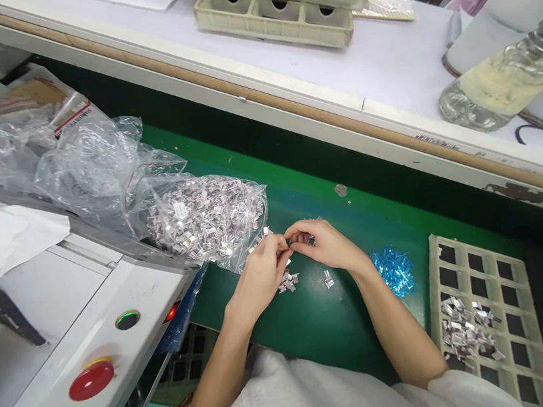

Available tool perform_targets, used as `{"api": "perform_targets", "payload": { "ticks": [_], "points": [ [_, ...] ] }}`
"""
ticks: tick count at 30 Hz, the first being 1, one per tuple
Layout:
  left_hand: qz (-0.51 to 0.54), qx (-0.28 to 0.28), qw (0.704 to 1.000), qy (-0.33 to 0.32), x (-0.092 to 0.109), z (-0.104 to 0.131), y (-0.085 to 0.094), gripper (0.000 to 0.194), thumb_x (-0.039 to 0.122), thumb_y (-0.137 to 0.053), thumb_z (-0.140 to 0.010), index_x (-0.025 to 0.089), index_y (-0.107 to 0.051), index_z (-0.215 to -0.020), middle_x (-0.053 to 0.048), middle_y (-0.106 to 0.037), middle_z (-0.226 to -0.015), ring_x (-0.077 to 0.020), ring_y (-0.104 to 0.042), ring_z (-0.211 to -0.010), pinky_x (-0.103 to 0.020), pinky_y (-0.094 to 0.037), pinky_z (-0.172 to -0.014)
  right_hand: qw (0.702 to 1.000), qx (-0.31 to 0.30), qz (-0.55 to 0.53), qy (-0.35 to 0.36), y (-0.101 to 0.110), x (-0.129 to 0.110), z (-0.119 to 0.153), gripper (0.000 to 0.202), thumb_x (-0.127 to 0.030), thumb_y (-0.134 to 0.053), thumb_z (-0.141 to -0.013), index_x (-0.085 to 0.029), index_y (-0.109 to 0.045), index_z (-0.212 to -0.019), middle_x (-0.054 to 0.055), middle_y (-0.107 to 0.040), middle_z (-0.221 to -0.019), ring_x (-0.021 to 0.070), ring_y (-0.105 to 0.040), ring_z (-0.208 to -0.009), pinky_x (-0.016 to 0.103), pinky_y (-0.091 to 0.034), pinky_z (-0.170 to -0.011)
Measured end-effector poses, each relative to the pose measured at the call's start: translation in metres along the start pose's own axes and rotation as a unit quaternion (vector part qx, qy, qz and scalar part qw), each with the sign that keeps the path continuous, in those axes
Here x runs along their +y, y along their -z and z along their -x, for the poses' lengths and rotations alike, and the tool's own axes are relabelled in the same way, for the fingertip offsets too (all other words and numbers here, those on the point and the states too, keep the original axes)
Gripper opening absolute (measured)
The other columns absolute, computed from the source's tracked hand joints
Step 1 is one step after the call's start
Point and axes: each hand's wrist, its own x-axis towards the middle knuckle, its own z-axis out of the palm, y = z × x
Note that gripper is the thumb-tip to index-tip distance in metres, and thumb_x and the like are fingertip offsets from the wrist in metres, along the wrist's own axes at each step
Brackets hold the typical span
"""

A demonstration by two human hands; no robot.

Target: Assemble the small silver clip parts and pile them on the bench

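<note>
The head view shows both forearms reaching forward from the body over the green worktop (313,322), wrists bent inward so that the left hand (263,268) and the right hand (325,243) meet at the fingertips. Thumbs and forefingers are narrowly pinched; whether a piece sits between them I cannot tell. Small metal clips (289,283) lie loose on the worktop just below the fingers, with a few more (329,279) near the right wrist.

Beyond the left hand, a clear plastic bag (259,200) lies on its side, its body filled with many such clips. To the right of the right forearm is a heap of slender blue pieces (393,272), then a pale compartment tray (528,302) with clips heaped over its left and middle columns. More compartment trays (277,26) sit stacked on the shelf (252,65) above, left of a glass bottle (482,103).
</note>
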Motion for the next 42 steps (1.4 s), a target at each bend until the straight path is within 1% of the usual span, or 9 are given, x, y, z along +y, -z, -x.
{"api": "perform_targets", "payload": {
  "ticks": [5, 9, 15, 21, 25, 29, 35, 39, 42],
  "points": [
    [-0.056, -0.025, 0.998, -0.026, 0.006, 0.000, 0.008, 0.013, 0.019, -0.063, -0.102, 0.024, -0.054, -0.109, -0.004, -0.066, -0.102, -0.0235, -0.066, -0.093, -0.035, -0.052, -0.077, 1.000, 0.003, 0.029, -0.003, 0.003, 0.000, 0.003, 0.018, -0.012, -0.057, -0.096, -0.025, -0.065, -0.105, -0.003, -0.065, -0.083, 0.0153, -0.058, -0.075, 0.030, -0.042, -0.073],
    [-0.135, -0.105, 0.981, -0.087, 0.015, 0.005, 0.016, 0.013, 0.023, -0.072, -0.098, 0.023, -0.062, -0.108, -0.007, -0.065, -0.107, -0.0299, -0.060, -0.107, -0.046, -0.053, -0.092, 0.997, 0.031, 0.066, -0.034, 0.007, 0.007, 0.006, 0.014, -0.012, -0.061, -0.092, -0.025, -0.061, -0.097, -0.002, -0.065, -0.085, 0.0170, -0.058, -0.078, 0.030, -0.040, -0.072],
    [-0.171, -0.162, 0.967, -0.096, 0.017, 0.012, 0.007, 0.010, 0.013, -0.062, -0.100, 0.021, -0.068, -0.096, -0.007, -0.063, -0.102, -0.0287, -0.059, -0.104, -0.051, -0.052, -0.099, 0.989, 0.068, 0.122, -0.041, 0.016, 0.018, 0.005, 0.018, -0.014, -0.068, -0.088, -0.025, -0.064, -0.101, 0.002, -0.066, -0.097, 0.0212, -0.060, -0.092, 0.033, -0.044, -0.082],
    [-0.098, -0.162, 0.979, -0.071, 0.019, 0.010, 0.003, 0.018, 0.009, -0.056, -0.099, 0.022, -0.062, -0.087, -0.004, -0.064, -0.093, -0.0244, -0.061, -0.093, -0.048, -0.053, -0.100, 0.950, 0.266, 0.151, -0.059, 0.022, 0.045, -0.010, 0.016, -0.021, -0.060, -0.098, -0.021, -0.071, -0.110, 0.010, -0.067, -0.110, 0.0264, -0.061, -0.100, 0.041, -0.050, -0.093],
    [0.009, -0.137, 0.990, -0.017, 0.020, 0.010, 0.007, 0.017, 0.013, -0.056, -0.102, 0.023, -0.069, -0.097, -0.003, -0.070, -0.089, -0.0213, -0.065, -0.084, -0.038, -0.056, -0.082, 0.930, 0.281, 0.227, -0.066, 0.014, 0.061, -0.022, 0.033, -0.027, -0.054, -0.103, -0.015, -0.071, -0.129, 0.016, -0.064, -0.118, 0.0346, -0.056, -0.114, 0.052, -0.046, -0.107],
    [0.139, -0.081, 0.987, 0.018, 0.018, 0.011, 0.006, 0.024, 0.023, -0.056, -0.106, 0.027, -0.078, -0.116, -0.005, -0.078, -0.105, -0.0194, -0.073, -0.085, -0.033, -0.059, -0.074, 0.920, 0.270, 0.273, -0.084, 0.008, 0.062, -0.027, 0.038, -0.030, -0.051, -0.105, -0.016, -0.072, -0.133, 0.018, -0.059, -0.117, 0.0368, -0.054, -0.113, 0.055, -0.047, -0.105],
    [0.234, 0.051, 0.962, 0.129, 0.016, 0.006, -0.003, 0.006, 0.030, -0.080, -0.091, 0.024, -0.082, -0.092, -0.003, -0.083, -0.089, -0.0232, -0.080, -0.080, -0.036, -0.067, -0.078, 0.920, 0.313, 0.225, -0.068, 0.006, 0.057, -0.028, 0.025, -0.026, -0.053, -0.104, -0.023, -0.077, -0.109, 0.013, -0.066, -0.111, 0.0329, -0.058, -0.110, 0.050, -0.050, -0.101],
    [0.293, 0.108, 0.934, 0.175, 0.016, 0.000, -0.009, 0.017, 0.036, -0.088, -0.083, 0.022, -0.080, -0.086, -0.004, -0.082, -0.083, -0.0250, -0.081, -0.077, -0.037, -0.070, -0.075, 0.925, 0.341, 0.167, -0.038, 0.007, 0.040, -0.018, 0.022, -0.026, -0.054, -0.104, -0.023, -0.075, -0.101, 0.010, -0.071, -0.108, 0.0297, -0.061, -0.107, 0.046, -0.051, -0.098],
    [0.317, 0.140, 0.920, 0.184, 0.015, -0.004, -0.011, 0.021, 0.036, -0.091, -0.079, 0.021, -0.078, -0.084, -0.004, -0.082, -0.083, -0.0257, -0.082, -0.082, -0.038, -0.070, -0.081, 0.951, 0.297, 0.072, -0.033, 0.006, 0.014, -0.003, 0.016, -0.029, -0.060, -0.103, -0.024, -0.076, -0.101, 0.008, -0.075, -0.107, 0.0265, -0.066, -0.102, 0.041, -0.053, -0.088]
  ]
}}
